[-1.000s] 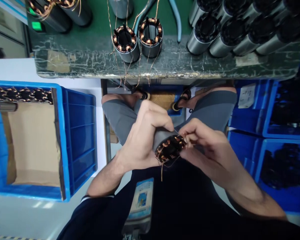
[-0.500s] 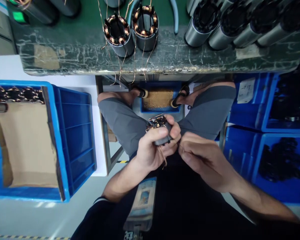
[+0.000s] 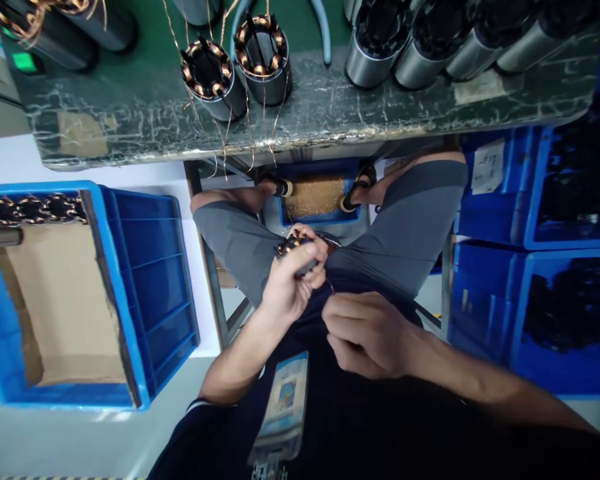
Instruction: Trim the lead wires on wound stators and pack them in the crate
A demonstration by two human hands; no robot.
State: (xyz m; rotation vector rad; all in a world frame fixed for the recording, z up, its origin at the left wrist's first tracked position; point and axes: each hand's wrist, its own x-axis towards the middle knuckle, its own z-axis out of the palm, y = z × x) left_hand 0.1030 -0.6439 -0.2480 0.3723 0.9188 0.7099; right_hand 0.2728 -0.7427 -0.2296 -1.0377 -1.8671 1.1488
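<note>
My left hand [image 3: 293,280] is wrapped round a motor stator [image 3: 286,247] with copper windings, held tilted above my lap. Fingers and thumb cover much of its grey body. Lower and to the right, my right hand [image 3: 367,333] is closed, its fingers curled together and apart from the stator. A thin copper wire [image 3: 331,287] shows between the two hands and runs into the fingers of the right one; its end is hidden there. On the bench edge ahead stand two wound stators [image 3: 220,100] [image 3: 270,83] with loose copper wires hanging down.
Plier-like blue handles [image 3: 323,33] lie on the green bench [image 3: 155,133]. Several metal cylinders with black tops [image 3: 367,67] stand at right. A blue crate [image 3: 150,267] lined with cardboard is on my left; blue bins [image 3: 485,300] with black parts stack on my right. A blue tray [image 3: 315,197] sits between my feet.
My right hand has drawn away from the stator, down and toward my body. The left hand has shifted slightly left and up with the stator. The camera view has turned a little.
</note>
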